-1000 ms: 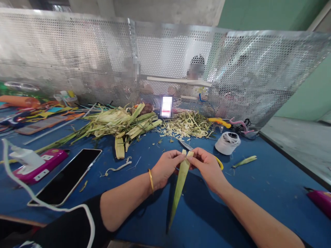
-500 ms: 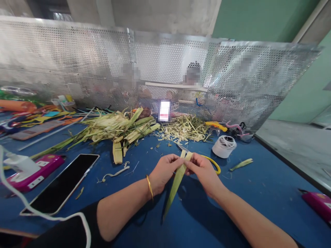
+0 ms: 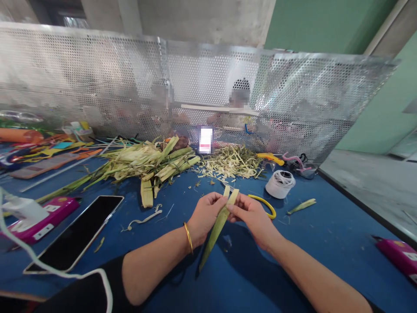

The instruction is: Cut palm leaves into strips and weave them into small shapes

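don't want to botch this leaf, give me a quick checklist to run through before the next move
1. Left hand pinching the leaf strip: ok.
2. Right hand gripping it too: ok, thumb on top.
3. Split ends apart: ok, a gap shows between them.
4. Leaf tip clear of the blue table: cannot tell from this view.
5. Yellow-handled scissors fully in sight: not ok, partly hidden by the right hand.
6. White cable clear of the left sleeve: cannot tell, they overlap in view.

The leaf strip [image 3: 214, 233] looks fibrous and matt, the partition [image 3: 208, 74] shiny perforated metal, the bracelet [image 3: 188, 238] polished metal, the phone screen [image 3: 78, 232] glossy, the table [image 3: 325, 226] smooth.
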Available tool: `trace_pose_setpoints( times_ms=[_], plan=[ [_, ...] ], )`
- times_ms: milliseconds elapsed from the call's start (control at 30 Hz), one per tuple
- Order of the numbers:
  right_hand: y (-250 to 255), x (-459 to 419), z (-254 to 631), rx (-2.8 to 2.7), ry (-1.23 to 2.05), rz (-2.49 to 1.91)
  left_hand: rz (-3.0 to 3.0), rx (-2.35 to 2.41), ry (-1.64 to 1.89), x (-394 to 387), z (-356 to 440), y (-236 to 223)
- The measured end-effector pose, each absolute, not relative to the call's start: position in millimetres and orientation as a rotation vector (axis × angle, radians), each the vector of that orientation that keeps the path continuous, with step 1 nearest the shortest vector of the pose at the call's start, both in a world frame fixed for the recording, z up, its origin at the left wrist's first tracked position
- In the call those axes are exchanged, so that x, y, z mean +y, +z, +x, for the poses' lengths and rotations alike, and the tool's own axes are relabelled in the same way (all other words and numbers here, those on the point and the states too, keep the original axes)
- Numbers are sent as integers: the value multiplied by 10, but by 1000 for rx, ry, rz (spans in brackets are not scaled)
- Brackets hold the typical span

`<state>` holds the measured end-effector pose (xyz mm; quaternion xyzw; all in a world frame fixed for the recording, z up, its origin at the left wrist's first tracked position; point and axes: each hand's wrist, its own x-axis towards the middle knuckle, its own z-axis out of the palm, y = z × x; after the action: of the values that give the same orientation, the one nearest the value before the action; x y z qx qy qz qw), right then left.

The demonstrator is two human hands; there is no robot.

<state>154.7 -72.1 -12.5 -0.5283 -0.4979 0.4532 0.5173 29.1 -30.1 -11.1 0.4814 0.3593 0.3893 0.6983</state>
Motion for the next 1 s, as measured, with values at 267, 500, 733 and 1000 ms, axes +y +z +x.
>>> trace_pose_setpoints(
  times_ms=[267, 500, 733, 1000],
  plan=[
    [-137, -707, 1576, -1219, 963, -1242, 1006, 773, 722, -317, 272, -122],
    [-93, -738, 1557, -1263, 803, -1265, 923, 796, 769, -283, 296, -169],
    [-135, -732, 1537, -1185, 1121, -1245, 1002, 801, 791, -283, 285, -175],
    [-96, -739, 1531, -1162, 1057, -1263, 1037, 805, 763, -318, 277, -119]
  ],
)
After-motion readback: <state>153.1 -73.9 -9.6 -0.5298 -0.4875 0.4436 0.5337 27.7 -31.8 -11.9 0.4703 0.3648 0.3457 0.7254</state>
